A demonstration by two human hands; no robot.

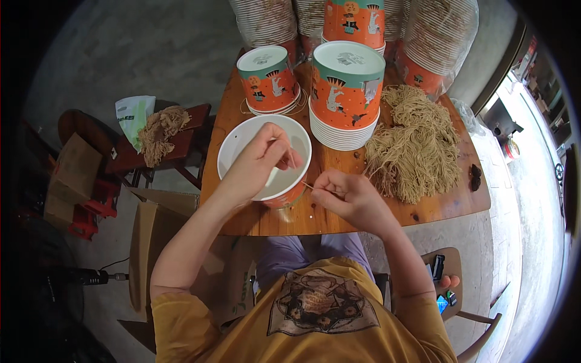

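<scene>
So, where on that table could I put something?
Bare wood shows at the near-right corner of the table, beside the tan cord pile, and between the open tub and the near edge. Stacked tubs crowd the back.

A round paper bucket [237, 150] is stood upright on the wooden table [327, 225], close to the near edge. Its mouth is open, edged by a white rim, and the inside is white; orange print is seen on the outer wall at six o'clock, with green at the foot. The inner wall is marked at ten o'clock by a small dark spot (too small to be told as a hole). The mouth is partly covered by the bent left hand [270, 150]. At four o'clock, a thin tan cord [308, 184] is pinched by the right hand [348, 196] and stretched short beside the rim.
</scene>
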